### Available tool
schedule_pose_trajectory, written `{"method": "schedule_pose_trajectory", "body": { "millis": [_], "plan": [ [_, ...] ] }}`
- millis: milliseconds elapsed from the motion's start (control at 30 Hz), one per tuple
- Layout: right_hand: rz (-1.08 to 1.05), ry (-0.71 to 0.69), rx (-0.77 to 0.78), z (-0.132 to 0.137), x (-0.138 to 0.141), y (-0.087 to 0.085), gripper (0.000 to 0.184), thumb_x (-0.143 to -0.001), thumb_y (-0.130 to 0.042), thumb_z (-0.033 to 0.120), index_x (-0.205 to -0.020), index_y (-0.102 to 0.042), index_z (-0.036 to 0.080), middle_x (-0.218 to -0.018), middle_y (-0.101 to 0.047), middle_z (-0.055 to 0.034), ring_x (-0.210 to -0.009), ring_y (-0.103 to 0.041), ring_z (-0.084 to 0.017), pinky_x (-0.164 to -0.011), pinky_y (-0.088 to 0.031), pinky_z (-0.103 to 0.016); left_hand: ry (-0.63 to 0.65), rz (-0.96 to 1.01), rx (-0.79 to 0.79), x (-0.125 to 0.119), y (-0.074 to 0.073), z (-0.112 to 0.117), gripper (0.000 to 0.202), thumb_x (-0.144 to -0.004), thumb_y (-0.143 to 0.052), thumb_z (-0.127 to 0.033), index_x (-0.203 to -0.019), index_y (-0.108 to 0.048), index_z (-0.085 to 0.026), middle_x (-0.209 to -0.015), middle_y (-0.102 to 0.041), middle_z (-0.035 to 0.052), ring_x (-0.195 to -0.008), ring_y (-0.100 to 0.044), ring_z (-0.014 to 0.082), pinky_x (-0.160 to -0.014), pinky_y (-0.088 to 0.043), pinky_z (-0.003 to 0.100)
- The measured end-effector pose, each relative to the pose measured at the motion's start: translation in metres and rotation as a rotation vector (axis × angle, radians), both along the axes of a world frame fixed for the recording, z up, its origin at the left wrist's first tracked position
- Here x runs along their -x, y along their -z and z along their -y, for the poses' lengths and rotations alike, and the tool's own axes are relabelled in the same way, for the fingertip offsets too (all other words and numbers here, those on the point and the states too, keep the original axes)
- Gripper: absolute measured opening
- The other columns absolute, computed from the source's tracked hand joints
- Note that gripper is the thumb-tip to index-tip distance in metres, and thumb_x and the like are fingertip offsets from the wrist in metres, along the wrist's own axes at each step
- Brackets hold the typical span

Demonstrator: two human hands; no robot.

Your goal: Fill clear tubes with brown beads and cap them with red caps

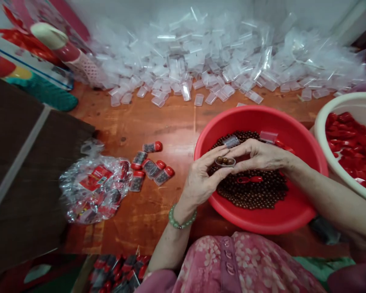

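Here we go, the red plastic basin (260,221) sits just right of centre, heaped with glossy brown beads (252,194), and red caps (247,179) lie on top of them. Over the basin, the left hand (199,180) and right hand (259,156) meet at a short clear plastic tube (224,162) holding a few beads. Both grips are clamped on it, fingers and thumbs closed around its sides. A second, empty clear tube (231,141) rests on the beads at the basin's 12 o'clock, and a capped tube (268,137) leans by the far rim. Out at 3 o'clock, a cream plastic basin (355,100) brims with more red caps (350,140), just touching the red basin's edge.

Across the wooden worktop (173,120), a great drift of empty clear tubes (186,57) fills 12 o'clock. At 9 o'clock, five bead-filled, red-capped tubes (148,167) lie scattered beside a clear plastic bag (91,191) stuffed with red-labelled packs. A dark board (24,154) cuts in further left, and more packs (118,272) sit low at 7 o'clock. There's a green beaded bracelet (179,217) on the left wrist, and a pink floral garment (232,264) along the bottom. The red labels' print is too small to read!
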State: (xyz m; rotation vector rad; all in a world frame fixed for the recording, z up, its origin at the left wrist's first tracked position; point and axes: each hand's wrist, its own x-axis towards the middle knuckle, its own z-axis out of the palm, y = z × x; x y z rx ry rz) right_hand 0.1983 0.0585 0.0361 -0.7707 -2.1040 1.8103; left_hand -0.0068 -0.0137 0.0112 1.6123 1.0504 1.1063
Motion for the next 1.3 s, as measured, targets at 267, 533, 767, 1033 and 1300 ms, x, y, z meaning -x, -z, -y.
{"method": "schedule_pose_trajectory", "body": {
  "millis": [267, 533, 767, 1033, 1300],
  "plan": [
    [0.289, -0.037, -0.256, 0.006, -0.017, -0.006, 0.036, -0.091, -0.064, 0.051, -0.096, -0.080, 0.018, -0.077, -0.072, 0.0000, -0.069, -0.061, -0.015, -0.070, -0.045, -0.028, -0.037, 0.143, 0.232, -0.009, -0.009, 0.001, 0.022, -0.088, -0.075, -0.033, -0.103, -0.077, -0.018, -0.110, -0.080, 0.0080, -0.101, -0.074, 0.0189, -0.095, -0.058, 0.033],
    [0.813, -0.230, -0.536, 0.044, -0.023, 0.038, 0.016, -0.085, -0.069, 0.021, -0.098, -0.074, 0.015, -0.096, -0.076, -0.0117, -0.087, -0.072, -0.023, -0.077, -0.050, -0.030, 0.090, 0.234, 0.417, -0.019, -0.007, 0.003, 0.028, -0.086, -0.076, -0.041, -0.099, -0.072, -0.017, -0.092, -0.076, 0.0054, -0.083, -0.071, 0.0153, -0.082, -0.059, 0.029],
    [0.841, -0.187, -0.536, 0.039, -0.024, 0.031, 0.017, -0.090, -0.054, 0.015, -0.096, -0.070, 0.015, -0.086, -0.073, -0.0111, -0.076, -0.068, -0.021, -0.068, -0.044, -0.030, 0.038, 0.201, 0.325, -0.015, -0.015, 0.008, 0.025, -0.085, -0.077, -0.034, -0.104, -0.075, -0.018, -0.097, -0.076, 0.0058, -0.091, -0.072, 0.0174, -0.084, -0.058, 0.029],
    [-0.054, 0.540, -0.053, 0.037, -0.036, -0.010, 0.033, -0.088, -0.071, 0.053, -0.096, -0.064, 0.021, -0.084, -0.071, -0.0013, -0.076, -0.066, -0.016, -0.075, -0.053, -0.029, 0.024, 0.066, 0.246, -0.015, -0.010, 0.007, 0.020, -0.085, -0.074, -0.028, -0.102, -0.073, -0.018, -0.090, -0.074, 0.0034, -0.081, -0.066, 0.0138, -0.076, -0.053, 0.025],
    [-0.344, 0.786, 0.070, 0.050, -0.019, -0.014, 0.034, -0.085, -0.077, 0.049, -0.102, -0.063, 0.023, -0.091, -0.074, -0.0027, -0.078, -0.072, -0.017, -0.075, -0.061, -0.033, 0.033, 0.146, 0.341, -0.014, -0.018, 0.008, 0.020, -0.084, -0.074, -0.032, -0.096, -0.067, -0.018, -0.081, -0.068, -0.0006, -0.072, -0.061, 0.0103, -0.068, -0.050, 0.022]
  ]
}}
